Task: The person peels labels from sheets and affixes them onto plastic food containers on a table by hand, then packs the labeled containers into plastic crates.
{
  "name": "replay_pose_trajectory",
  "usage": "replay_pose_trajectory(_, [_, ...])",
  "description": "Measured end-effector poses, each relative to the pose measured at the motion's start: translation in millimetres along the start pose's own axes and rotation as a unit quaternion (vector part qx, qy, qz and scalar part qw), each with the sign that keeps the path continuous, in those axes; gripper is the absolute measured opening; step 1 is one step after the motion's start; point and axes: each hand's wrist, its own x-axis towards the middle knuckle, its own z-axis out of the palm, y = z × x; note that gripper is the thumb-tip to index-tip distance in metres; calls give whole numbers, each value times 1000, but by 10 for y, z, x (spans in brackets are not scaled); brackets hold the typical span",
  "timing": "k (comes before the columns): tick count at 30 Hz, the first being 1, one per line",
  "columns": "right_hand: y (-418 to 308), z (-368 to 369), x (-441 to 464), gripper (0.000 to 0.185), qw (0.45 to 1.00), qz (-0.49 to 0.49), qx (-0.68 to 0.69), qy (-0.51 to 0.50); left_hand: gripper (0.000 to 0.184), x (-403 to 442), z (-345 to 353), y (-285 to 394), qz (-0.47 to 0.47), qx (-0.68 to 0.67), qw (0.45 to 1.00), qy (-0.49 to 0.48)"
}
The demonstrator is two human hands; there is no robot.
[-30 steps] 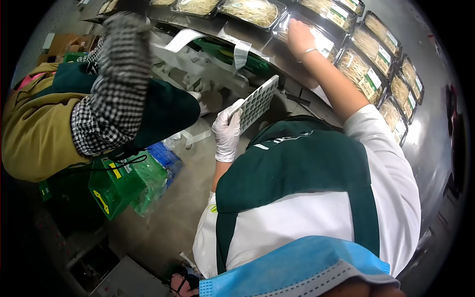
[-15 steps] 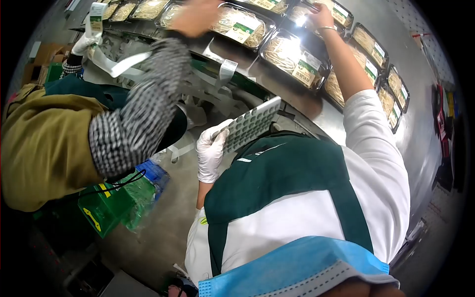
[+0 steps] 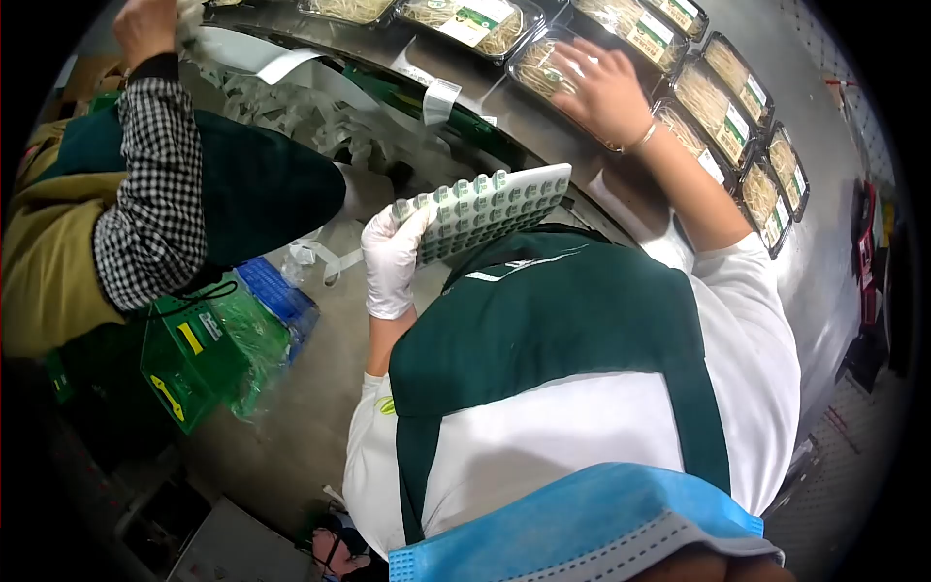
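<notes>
My left hand, in a white glove, grips the near edge of a pale sheet of round green stickers. The sheet is tilted in front of my green apron, above the near edge of the metal table. My bare right hand is spread over a clear-lidded black tray of pale, thin strands. Its fingertips overlap the lid in view; I cannot tell whether they touch it. Behind that hand lies another such tray with a green and white label.
More labelled trays stand in rows on the metal table. At left, a co-worker's checked sleeve reaches toward a white label strip. Loose backing strips hang at the table's edge. Green crates stand on the floor.
My right hand has come back from the far trays to a nearer one, its fingers now spread. My left hand has shifted slightly left with the sheet. The co-worker's arm has swung left.
</notes>
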Motion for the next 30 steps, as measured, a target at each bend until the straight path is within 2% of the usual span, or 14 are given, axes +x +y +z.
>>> replay_pose_trajectory(1, [-42, 21, -108, 53, 997, 1, -7, -81, 11, 13, -20, -22, 12, -9, 1000, -11])
replay_pose_trajectory(4, [1, 134, -221, 54, 993, 49, -23, -107, 15, 58, -13, -47, 28, -44, 998, -24])
replay_pose_trajectory(7, [30, -11, -197, 48, 995, -6, -10, -99, 16, 162, 62, -21, 6, -70, 994, -78])
replay_pose_trajectory(8, [-47, 32, -185, 46, 997, -7, -17, -76, 16, 180, 105, 21, -6, -74, 992, -106])
replay_pose_trajectory(12, [-171, 175, -129, 46, 994, 44, -37, -95, 17, 242, 145, 5, -10, -81, 989, -126])
replay_pose_trajectory(14, [-146, 203, -163, 46, 992, 73, 4, -103, 18, 224, 137, 21, -16, -67, 990, -126])
replay_pose_trajectory(17, [-85, 30, -172, 38, 986, 36, 143, -74, 20, 191, 158, 19, -15, -107, 984, -144])
replay_pose_trajectory(18, [-180, -173, -69, 37, 964, 18, 265, -28, 22, 166, 197, 119, -21, -64, 981, -184])
replay_pose_trajectory(19, [-357, -481, 53, 37, 942, -19, 335, 5, 22, 139, 279, 158, 37, -36, 983, -174])
replay_pose_trajectory(21, [-634, -672, 102, 36, 915, -39, 400, -28, 20, 120, 319, 129, 11, -59, 986, -155])
replay_pose_trajectory(22, [-725, -680, 105, 33, 932, -52, 354, -61, 20, 127, 340, 124, 12, -57, 986, -156])
replay_pose_trajectory(26, [-853, -627, 82, 23, 949, -64, 309, -15, 14, 164, 414, 85, 24, -27, 989, -146])
replay_pose_trajectory(30, [-907, -688, 7, 16, 956, -24, 292, -21, 12, 181, 476, 78, 8, -22, 991, -133])
